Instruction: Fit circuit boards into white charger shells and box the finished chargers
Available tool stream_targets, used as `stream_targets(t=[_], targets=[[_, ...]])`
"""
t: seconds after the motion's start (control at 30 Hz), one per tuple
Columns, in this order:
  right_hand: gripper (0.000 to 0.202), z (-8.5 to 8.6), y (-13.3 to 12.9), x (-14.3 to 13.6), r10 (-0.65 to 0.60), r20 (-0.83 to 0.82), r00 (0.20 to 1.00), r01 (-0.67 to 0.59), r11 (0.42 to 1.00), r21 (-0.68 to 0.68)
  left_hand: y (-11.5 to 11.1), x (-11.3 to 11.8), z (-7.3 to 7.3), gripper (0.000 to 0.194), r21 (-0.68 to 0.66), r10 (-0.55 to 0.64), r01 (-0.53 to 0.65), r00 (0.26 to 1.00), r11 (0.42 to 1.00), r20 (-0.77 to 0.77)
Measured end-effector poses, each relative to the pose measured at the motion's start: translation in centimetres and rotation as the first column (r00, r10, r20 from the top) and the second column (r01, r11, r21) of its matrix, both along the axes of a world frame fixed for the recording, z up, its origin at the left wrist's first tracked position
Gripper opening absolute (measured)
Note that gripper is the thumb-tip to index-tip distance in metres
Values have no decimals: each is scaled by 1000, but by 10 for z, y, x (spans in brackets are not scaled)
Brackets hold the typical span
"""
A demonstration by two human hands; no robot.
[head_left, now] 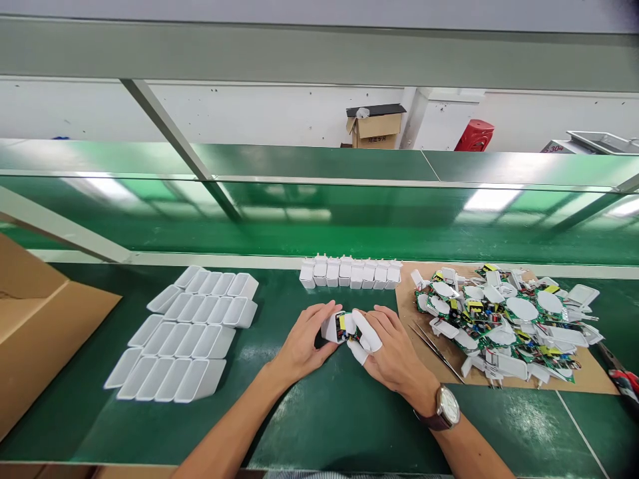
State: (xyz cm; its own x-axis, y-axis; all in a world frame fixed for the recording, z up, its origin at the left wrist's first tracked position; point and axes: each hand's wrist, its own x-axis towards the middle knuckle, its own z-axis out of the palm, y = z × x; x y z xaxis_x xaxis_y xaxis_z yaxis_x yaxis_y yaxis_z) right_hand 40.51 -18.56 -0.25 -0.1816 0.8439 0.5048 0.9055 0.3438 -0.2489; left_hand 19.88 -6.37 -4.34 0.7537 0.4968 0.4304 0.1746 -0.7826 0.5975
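Note:
My left hand (303, 342) is closed on a small white plastic housing (329, 328) at the middle of the bench. From the other side, my right hand (397, 356) grips a circuit board (343, 324) with a yellow component, its end at the housing's opening. How deep the board sits inside is hidden by my fingers. White covers wrap the thumb and index finger of my right hand, and a watch (448, 406) is on that wrist. Just beyond my hands stands a row of white housings (351, 273).
Several rows of open white shells (187, 332) lie at left, beside a cardboard box (54, 319). On a brown cardboard sheet (414, 309) at right are piled circuit boards with white parts (504, 319), with tweezers (436, 350) near its left edge. Black-and-red-handled pliers (622, 376) lie far right.

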Motion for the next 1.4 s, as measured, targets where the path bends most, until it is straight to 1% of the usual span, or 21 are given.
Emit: stream_targets(t=[0.2,0.27,0.33,0.4,0.47,0.57,0.67,0.8,0.9,0.97,1.03,1.13,1.23,1.33,1.4], targets=[[58,-3,2,-5,29,-28,999,-29,1000,4,-2,-1,-4,84,-6,21,-22,999,1000,-38],[60,-6,2,-5,47,-80,996,-47,999,-1,-4,-2,-6,81,-82,-18,14,999,996,-48],[62,-8,1,-2,55,-173,983,-55,998,1,-5,-3,-11,78,-210,-91,82,995,974,-34],[53,-10,0,2,64,-279,958,-70,998,-10,-4,-4,-17,79,-317,-142,132,990,939,-7],[45,-13,0,5,45,-356,933,-62,997,-36,-3,-3,-22,78,-372,-132,128,991,919,16],[45,-19,2,4,12,-359,933,-51,994,-99,-1,-1,-21,69,-435,-44,74,996,897,78],[49,-28,8,-1,71,-301,951,-115,984,-133,-2,1,-10,60,-543,13,97,981,834,195],[48,-36,16,-4,120,-281,952,-151,984,-91,-6,3,3,53,-679,101,153,942,718,320],[46,-36,20,-3,137,-282,950,-180,974,-134,-7,2,5,62,-764,166,155,931,626,324],[45,-33,22,-2,157,-271,950,-200,969,-141,-6,0,5,74,-794,174,158,933,588,314],[45,-28,23,-2,172,-267,948,-206,973,-102,-4,-2,5,87,-796,164,168,934,582,318],[46,-25,22,-6,178,-324,929,-202,979,-42,-3,-5,7,99,-782,145,175,936,598,321],[42,-29,21,-11,184,-342,922,-203,979,-22,-4,-5,7,101,-758,124,161,945,632,304],[39,-36,20,-12,185,-304,934,-202,979,-26,-6,-4,5,96,-737,110,132,956,663,271],[40,-37,19,-11,186,-286,940,-201,979,-24,-7,-4,4,96,-726,106,118,961,677,256]])
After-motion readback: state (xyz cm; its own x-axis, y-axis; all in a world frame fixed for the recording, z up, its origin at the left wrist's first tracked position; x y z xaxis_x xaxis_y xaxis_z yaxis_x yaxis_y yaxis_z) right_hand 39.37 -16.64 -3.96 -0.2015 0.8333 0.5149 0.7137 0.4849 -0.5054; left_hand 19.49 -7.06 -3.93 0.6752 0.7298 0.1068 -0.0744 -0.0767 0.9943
